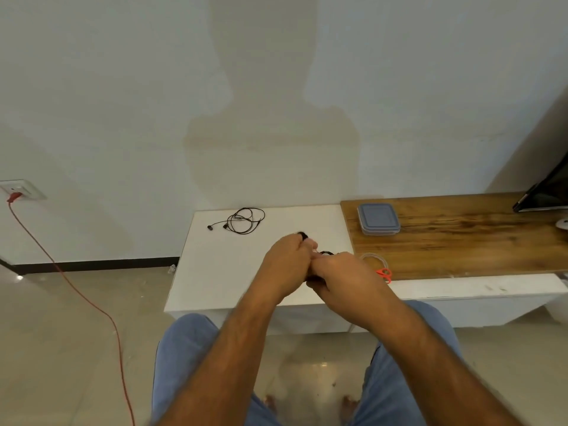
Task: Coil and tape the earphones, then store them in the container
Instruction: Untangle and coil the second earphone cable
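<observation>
Both hands meet above the front right part of the low white rectangular table (215,272), and between them sits a small bundle of thin black earphone cable (326,253), mostly hidden; only a short dark loop shows above the right knuckles and a dark tip (302,235) past the left fingers. The left hand (287,261) is curled round that cable, and the right hand (342,276) is curled against it from the other side, pinching the same bundle; how many turns are wound cannot be told.

No writing or brand can be read on anything.

A second black wired earphone set (242,222) lies loosely looped on the same white table, toward its back edge and left of the hands, well apart from them, with one earbud trailing out to the left. Bare white top lies between it and the hands and runs to the table's left and front edges.

Right of the white table, touching it, is a brown wood-grain board (461,238). At the board's back left corner stands a clear square plastic container with a grey-blue lid (378,222), lid on. Near the board's front left corner, just beside the right hand, lie a clear roll of tape (370,259) and orange-handled scissors (384,273), partly hidden.
</observation>
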{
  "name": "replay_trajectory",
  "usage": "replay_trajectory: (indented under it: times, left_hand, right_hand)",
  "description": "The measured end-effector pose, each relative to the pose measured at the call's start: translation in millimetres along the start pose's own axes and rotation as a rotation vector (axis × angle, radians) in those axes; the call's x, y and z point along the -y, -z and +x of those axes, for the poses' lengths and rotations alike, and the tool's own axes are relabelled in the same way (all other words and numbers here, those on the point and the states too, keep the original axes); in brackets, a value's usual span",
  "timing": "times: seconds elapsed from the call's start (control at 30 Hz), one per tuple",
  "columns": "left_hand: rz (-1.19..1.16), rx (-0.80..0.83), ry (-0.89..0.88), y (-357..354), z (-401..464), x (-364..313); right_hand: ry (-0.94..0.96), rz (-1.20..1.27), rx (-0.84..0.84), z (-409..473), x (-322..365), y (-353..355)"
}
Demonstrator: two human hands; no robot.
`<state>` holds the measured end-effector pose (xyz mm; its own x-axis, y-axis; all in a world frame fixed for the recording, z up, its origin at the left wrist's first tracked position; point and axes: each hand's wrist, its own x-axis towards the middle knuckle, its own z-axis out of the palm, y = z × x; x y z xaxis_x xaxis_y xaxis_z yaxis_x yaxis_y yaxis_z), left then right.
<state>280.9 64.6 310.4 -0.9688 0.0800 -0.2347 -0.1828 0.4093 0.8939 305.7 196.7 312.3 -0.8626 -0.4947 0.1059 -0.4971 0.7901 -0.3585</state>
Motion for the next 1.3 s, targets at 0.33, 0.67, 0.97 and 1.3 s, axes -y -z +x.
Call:
replay_trajectory:
  times: [0.33, 0.67, 0.97, 1.3]
  left_hand:
    - [-0.105, 0.304, 0.227, 14.1, -4.6, 8.4]
    - [-0.398, 0.557, 0.352, 11.9, -4.6, 25.0]
    - [-0.399, 0.514, 0.347, 11.9, -3.6, 32.0]
    - [-0.296, 0.408, 0.269, 5.5, -7.4, 29.8]
  right_hand:
    - [0.335, 0.004, -0.120, 5.1, 0.6, -14.1]
    - [0.055, 0.576, -0.141, 4.8, -8.0, -9.9]
    - [-0.101, 0.807, 0.001, 1.7, -30.1, -20.8]
    - [-0.200, 1.080, -0.005, -3.0, -31.0, -31.2]
